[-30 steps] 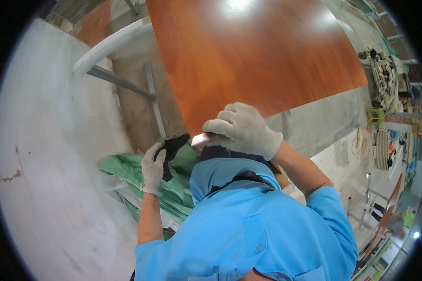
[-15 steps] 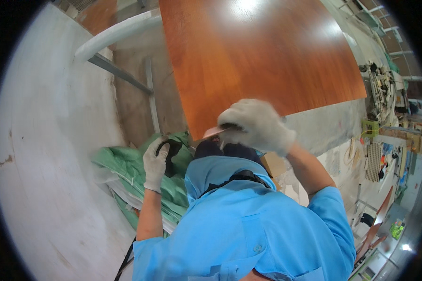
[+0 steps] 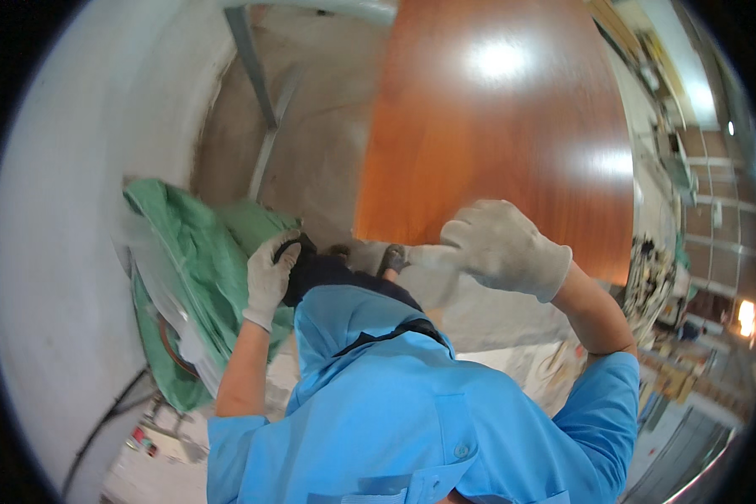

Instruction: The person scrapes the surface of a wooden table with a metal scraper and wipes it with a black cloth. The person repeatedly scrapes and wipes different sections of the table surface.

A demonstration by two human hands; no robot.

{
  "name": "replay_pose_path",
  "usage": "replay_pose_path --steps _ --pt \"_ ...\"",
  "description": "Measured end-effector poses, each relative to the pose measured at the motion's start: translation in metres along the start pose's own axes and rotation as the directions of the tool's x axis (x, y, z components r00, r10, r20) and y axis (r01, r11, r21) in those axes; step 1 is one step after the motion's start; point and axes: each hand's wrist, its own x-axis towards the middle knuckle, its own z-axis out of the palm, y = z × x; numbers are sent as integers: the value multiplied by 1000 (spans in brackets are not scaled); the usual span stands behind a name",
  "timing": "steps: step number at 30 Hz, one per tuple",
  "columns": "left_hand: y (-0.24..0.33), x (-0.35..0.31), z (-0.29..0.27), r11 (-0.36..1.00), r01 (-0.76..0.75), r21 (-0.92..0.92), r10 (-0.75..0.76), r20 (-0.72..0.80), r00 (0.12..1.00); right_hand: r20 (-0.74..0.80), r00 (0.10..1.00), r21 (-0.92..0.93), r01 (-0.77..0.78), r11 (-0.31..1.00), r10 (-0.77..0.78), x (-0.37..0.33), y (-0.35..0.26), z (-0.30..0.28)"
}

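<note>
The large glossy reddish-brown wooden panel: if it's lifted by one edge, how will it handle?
The large glossy reddish-brown wooden panel probably stays stiff: its face looks flat, unbent. Its span suggests weight and awkwardness. The sheen hints that the gloved right hand at its lower edge could slip.

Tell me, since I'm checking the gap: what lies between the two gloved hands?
In the head view, a dark object spans the stretch: the left hand grips one end, the right hand is at the other. What it is can't be told.

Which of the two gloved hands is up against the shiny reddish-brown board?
The right hand, its glove raised at the lower edge of the wooden board. The left hand sits apart, beside the green cloth.
</note>
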Motion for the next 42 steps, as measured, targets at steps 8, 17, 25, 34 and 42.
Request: replay_pose_path --steps 8,17,25,34,42 --pt "-13 -67 67 941 169 -294 -234 -202 951 51 916 -290 394 872 -397 98 21 4" --pt "-18 -131 117 824 111 -556 -394 -419 818 508 770 -123 508 852 -386 84 28 -33" --pt "-1 -132 147 808 46 -587 -367 -441 819 -24 823 -79 564 822 -568 132 41 -3" --pt "52 -82 140 876 -92 -473 -209 -544 813 -86 926 -192 346 918 -367 116 33 -1" --pt "130 -28 129 836 -329 -440 1 -598 802 -364 911 217 286 933 -194 69 62 -5"
